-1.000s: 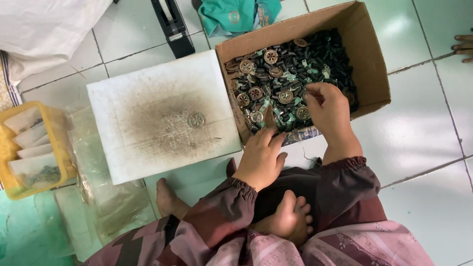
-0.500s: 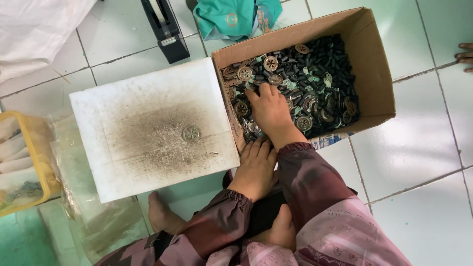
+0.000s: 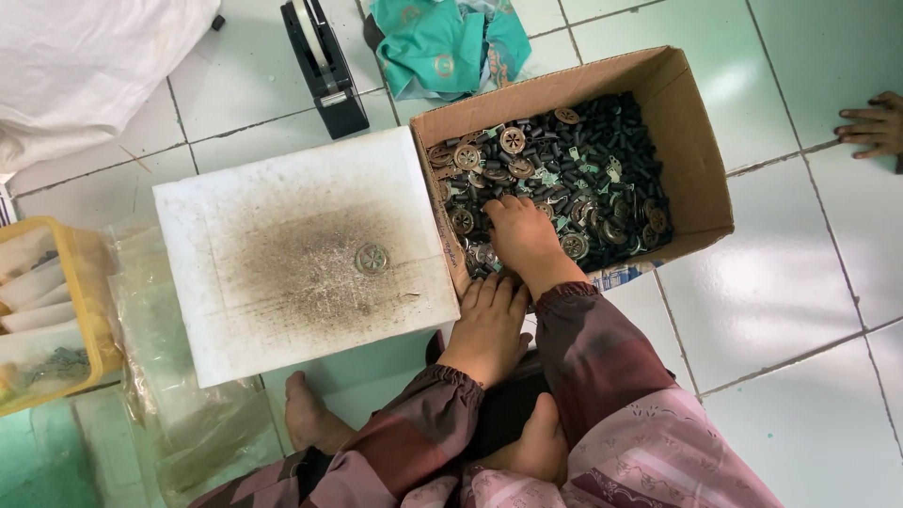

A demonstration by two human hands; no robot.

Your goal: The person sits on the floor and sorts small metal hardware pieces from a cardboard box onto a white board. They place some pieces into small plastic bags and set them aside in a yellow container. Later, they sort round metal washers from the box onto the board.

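Right hand: your right hand (image 3: 523, 235) is palm down inside the cardboard box (image 3: 701, 179), fingers spread over the small parts; whether the grip has closed on any piece cannot be told.
Left hand: your left hand (image 3: 489, 325) lies flat and open, holding nothing, at the near right corner of the white foam board (image 3: 235, 320), just outside the box wall.
Box: it sits open-topped on the floor, long axis running from lower left to upper right, one corner against the board.
Contents: dark small pieces (image 3: 602, 141) mixed with round metal wheel-like discs (image 3: 513, 140).
Board: smudged dark at its middle, with one round disc (image 3: 372, 258) lying flat there.
Floor: white tiles (image 3: 790, 301) with dark grout.
Around: a black tape dispenser (image 3: 324, 66) and a teal cloth (image 3: 442, 42) beyond the box, a yellow tray (image 3: 89, 282) at left, another person's hand (image 3: 870, 124) at the right edge.
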